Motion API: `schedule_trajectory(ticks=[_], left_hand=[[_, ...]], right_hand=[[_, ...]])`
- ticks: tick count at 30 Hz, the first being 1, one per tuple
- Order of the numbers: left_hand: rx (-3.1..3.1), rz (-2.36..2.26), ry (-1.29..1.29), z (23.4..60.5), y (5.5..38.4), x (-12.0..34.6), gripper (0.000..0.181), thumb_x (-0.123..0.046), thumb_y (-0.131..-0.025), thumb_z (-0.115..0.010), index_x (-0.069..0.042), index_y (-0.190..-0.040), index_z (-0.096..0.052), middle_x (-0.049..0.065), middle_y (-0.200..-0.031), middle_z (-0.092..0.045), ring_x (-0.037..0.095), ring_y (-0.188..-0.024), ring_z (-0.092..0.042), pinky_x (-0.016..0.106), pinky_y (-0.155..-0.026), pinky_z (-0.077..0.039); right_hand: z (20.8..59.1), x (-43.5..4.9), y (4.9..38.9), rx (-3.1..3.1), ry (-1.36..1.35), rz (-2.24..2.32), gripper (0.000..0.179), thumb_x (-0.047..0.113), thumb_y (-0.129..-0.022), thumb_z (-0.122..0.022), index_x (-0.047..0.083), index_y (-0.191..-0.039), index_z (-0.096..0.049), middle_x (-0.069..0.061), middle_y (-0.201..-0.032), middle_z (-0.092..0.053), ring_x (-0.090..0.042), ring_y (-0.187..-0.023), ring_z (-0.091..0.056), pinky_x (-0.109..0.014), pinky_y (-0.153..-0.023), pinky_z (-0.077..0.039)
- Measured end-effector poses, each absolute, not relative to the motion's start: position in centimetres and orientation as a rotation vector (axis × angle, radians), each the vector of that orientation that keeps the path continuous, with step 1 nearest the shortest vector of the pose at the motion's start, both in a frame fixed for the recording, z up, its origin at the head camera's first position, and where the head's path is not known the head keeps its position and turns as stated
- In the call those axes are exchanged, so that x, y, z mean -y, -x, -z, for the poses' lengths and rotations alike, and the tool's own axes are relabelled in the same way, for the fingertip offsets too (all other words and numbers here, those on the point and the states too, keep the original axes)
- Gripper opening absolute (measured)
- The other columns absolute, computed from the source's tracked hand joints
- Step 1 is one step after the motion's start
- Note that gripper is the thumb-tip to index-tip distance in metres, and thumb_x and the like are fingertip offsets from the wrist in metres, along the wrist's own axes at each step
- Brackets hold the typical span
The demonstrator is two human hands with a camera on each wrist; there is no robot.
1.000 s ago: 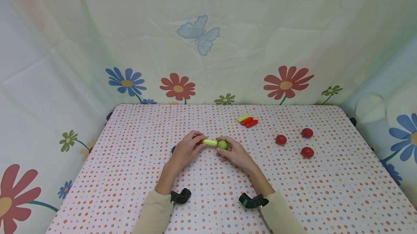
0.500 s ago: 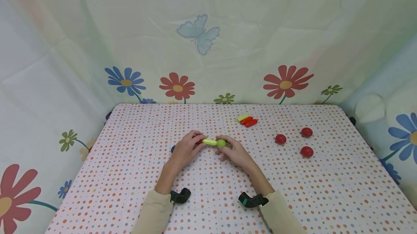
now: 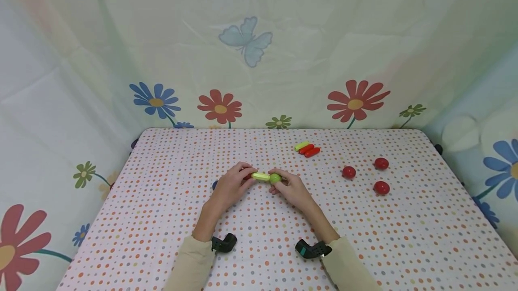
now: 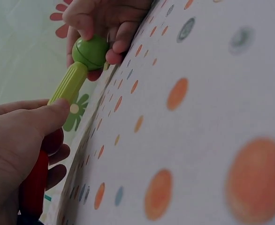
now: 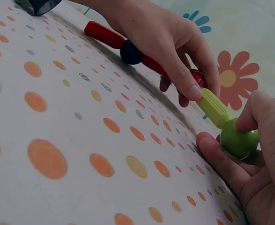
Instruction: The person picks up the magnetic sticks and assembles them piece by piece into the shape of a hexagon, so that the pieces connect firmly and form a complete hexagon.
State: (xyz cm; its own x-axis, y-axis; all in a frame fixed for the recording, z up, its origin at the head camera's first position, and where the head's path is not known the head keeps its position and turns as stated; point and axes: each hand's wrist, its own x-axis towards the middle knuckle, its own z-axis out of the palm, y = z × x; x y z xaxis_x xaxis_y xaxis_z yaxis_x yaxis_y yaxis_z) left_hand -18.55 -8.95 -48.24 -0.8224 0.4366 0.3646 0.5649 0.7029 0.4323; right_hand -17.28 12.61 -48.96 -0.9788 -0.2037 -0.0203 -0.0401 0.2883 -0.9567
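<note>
My left hand (image 3: 231, 186) pinches a ribbed yellow-green stick (image 3: 260, 176) near its left end, thumb on top. In the right wrist view, a red ball (image 5: 199, 77) sits partly behind the left fingers, in line with that stick. Farther along the row come a red stick, a dark blue ball (image 5: 130, 52) and another red stick (image 5: 103, 35). My right hand (image 3: 296, 192) grips a green ball (image 3: 275, 178) between thumb and fingers. The ball meets the right end of the yellow-green stick. The left wrist view shows the ball (image 4: 90, 51) against the stick's far end.
Beyond the hands, a yellow-green stick (image 3: 301, 145) and two red sticks (image 3: 312, 152) lie side by side on the dotted tabletop (image 3: 182, 156). To the right lie three red balls (image 3: 381, 188). A flower-printed cloth (image 3: 279, 79) hangs behind the table.
The green ball has shifted very slightly left and away from me, with the right fingers moving a little around it. The left hand and the loose pieces keep their places.
</note>
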Motion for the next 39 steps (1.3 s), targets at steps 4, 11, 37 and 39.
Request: schedule_trajectory(ticks=[4, 11, 37, 39], left_hand=[[2.662, 0.811, 0.815, 48.14, 18.59, 8.99, 0.031, -0.026, -0.09, -0.069, -0.016, -0.12, -0.067, 0.002, -0.119, -0.061, 0.015, -0.101, -0.063, 0.032, -0.082, -0.054], [2.627, 0.771, 0.848, 48.16, 18.76, 9.08, 0.038, -0.034, -0.085, -0.073, -0.023, -0.121, -0.068, -0.001, -0.105, -0.059, 0.006, -0.077, -0.05, 0.02, -0.063, -0.042], [2.604, 0.666, 0.863, 48.66, 18.74, 8.91, 0.031, -0.028, -0.091, -0.067, -0.022, -0.122, -0.065, -0.003, -0.113, -0.07, 0.016, -0.108, -0.063, 0.039, -0.094, -0.048], [2.587, 0.648, 0.892, 48.62, 18.74, 8.85, 0.033, -0.03, -0.09, -0.068, -0.022, -0.123, -0.065, -0.004, -0.112, -0.07, 0.016, -0.107, -0.064, 0.039, -0.095, -0.048]], right_hand=[[48.86, -12.85, 17.27, -2.41, 0.27, 1.75, 0.04, 0.001, -0.092, -0.048, 0.004, -0.13, -0.057, -0.02, -0.095, -0.071, -0.017, -0.077, -0.069, -0.022, -0.07, -0.054], [48.69, -13.23, 17.49, -2.343, 0.324, 1.741, 0.05, -0.002, -0.09, -0.047, 0.008, -0.139, -0.051, -0.017, -0.133, -0.057, -0.017, -0.09, -0.067, -0.019, -0.074, -0.051], [49.07, -13.4, 17.4, -2.376, 0.319, 1.737, 0.04, 0.005, -0.095, -0.054, 0.009, -0.135, -0.05, -0.016, -0.13, -0.058, -0.017, -0.094, -0.069, -0.02, -0.076, -0.051], [49.05, -13.45, 17.41, -2.384, 0.355, 1.717, 0.039, 0.011, -0.095, -0.059, 0.009, -0.134, -0.052, -0.016, -0.125, -0.062, -0.017, -0.096, -0.068, -0.021, -0.079, -0.052]])
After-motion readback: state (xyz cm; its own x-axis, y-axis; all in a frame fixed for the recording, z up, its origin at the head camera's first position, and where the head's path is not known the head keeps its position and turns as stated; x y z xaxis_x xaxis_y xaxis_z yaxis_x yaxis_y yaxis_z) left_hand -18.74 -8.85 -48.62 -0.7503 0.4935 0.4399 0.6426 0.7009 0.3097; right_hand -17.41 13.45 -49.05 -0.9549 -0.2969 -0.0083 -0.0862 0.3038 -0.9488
